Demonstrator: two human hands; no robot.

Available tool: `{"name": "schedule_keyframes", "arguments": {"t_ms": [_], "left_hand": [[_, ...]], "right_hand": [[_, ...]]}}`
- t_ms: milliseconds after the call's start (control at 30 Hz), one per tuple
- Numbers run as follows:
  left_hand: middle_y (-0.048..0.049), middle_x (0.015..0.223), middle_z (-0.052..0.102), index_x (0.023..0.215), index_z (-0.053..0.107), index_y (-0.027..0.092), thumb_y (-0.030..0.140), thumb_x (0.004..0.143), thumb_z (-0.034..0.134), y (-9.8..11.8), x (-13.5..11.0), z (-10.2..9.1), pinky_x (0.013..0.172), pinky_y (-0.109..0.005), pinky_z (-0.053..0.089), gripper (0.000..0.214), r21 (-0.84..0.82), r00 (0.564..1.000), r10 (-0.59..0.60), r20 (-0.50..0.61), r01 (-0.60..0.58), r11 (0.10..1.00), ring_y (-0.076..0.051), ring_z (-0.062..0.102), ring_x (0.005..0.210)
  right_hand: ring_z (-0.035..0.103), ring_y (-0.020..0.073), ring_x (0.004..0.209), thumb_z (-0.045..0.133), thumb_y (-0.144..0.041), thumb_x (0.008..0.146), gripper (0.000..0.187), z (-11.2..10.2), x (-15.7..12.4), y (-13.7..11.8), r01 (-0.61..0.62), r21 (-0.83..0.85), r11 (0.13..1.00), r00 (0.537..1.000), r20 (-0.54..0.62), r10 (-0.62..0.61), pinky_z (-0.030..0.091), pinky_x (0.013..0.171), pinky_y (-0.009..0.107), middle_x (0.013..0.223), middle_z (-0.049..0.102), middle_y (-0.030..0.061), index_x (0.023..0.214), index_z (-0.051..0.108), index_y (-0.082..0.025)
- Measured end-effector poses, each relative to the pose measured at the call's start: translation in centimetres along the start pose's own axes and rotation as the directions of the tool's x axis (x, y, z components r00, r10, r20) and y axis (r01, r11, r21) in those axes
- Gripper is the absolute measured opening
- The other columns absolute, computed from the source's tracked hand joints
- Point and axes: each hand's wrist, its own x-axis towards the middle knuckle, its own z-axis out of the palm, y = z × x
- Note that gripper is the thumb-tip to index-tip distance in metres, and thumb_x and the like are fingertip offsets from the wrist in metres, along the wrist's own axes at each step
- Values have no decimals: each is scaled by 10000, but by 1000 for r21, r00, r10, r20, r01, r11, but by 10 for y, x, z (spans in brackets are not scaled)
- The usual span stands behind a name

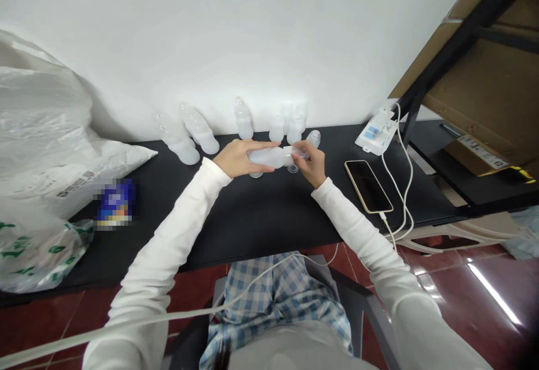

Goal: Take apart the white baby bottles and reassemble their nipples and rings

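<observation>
My left hand (236, 158) is wrapped round the body of a translucent plastic bottle (269, 157), held sideways just above the black table (252, 213). My right hand (312, 164) pinches the bottle's neck end, where a clear cap or teat part sits. Both hands are closed on this bottle. Several more translucent bottles (197, 127) stand in a row against the white wall behind my hands. Small clear parts lie on the table right under the bottle.
Large white plastic bags (46, 151) fill the table's left end, with a small blue packet (115, 202) beside them. A phone (368, 186) on a white cable lies to the right, near a white power strip (376, 130). Cardboard boxes sit on a black rack at right.
</observation>
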Motion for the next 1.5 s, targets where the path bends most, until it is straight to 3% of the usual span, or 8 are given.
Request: {"name": "schedule_keyframes", "arguments": {"t_ms": [367,767,967,1100,1267,1333,1433,1500], "left_hand": [[-60,926,769,1032,793,193,275,544,911,-7,-2,-28,905,-481,598,509,-247,957,-190,219,243,938,-326,726,993],[-116,715,725,899,747,157,350,587,840,-18,-5,-20,664,-448,621,378,-425,834,-263,484,487,763,-340,742,752],[-72,502,585,990,694,154,565,796,584,-22,-24,3,572,-455,595,468,-508,851,-383,360,522,685,-309,689,568],[-58,466,561,1076,677,111,610,838,491,-35,-15,0,385,-369,475,584,-457,718,-334,610,664,592,-225,507,330],[-99,526,617,1103,629,36,691,819,442,-68,8,-2,294,-310,378,738,-325,388,-15,922,793,515,-236,531,338],[-77,490,591,1146,607,47,691,838,395,-80,7,1,268,-297,339,745,-347,391,7,920,810,473,-235,502,314],[-48,410,516,1122,618,61,703,824,360,-88,-8,3,225,-297,247,753,-394,462,-51,885,804,444,-231,411,239],[-45,430,528,1108,622,84,728,770,432,-88,-20,3,230,-297,255,752,-512,583,-21,812,730,453,-223,420,234]], "right_hand": [[674,247,1172,699,-466,886,492,-5,-5,14,504,-74,860,826,333,-456,601,967,435,1212,689,120,1310,579,-247],[719,200,1106,520,-316,997,153,-8,-9,9,577,-75,813,768,388,-509,658,926,393,1105,769,57,940,654,-270],[736,155,1022,550,-306,972,162,-8,-5,10,658,2,753,706,344,-619,672,880,344,1046,774,4,813,543,-274],[724,134,1045,577,-200,947,140,-7,-2,7,807,-29,590,585,188,-789,676,865,329,1145,749,-14,856,500,-275],[697,121,1084,588,-169,920,159,-7,-6,7,917,-246,314,357,152,-922,668,880,324,1207,708,-21,928,465,-270],[693,126,1071,608,-211,920,135,-10,-10,16,894,-257,366,405,117,-907,653,909,324,1168,713,-39,936,495,-283],[692,176,1044,616,-310,936,41,-21,-11,40,672,-351,652,707,40,-706,634,927,363,1065,726,-11,954,579,-307],[683,211,1037,614,-377,945,85,-30,-6,56,436,-464,771,849,-72,-524,622,913,409,1058,708,37,980,618,-299]]}}
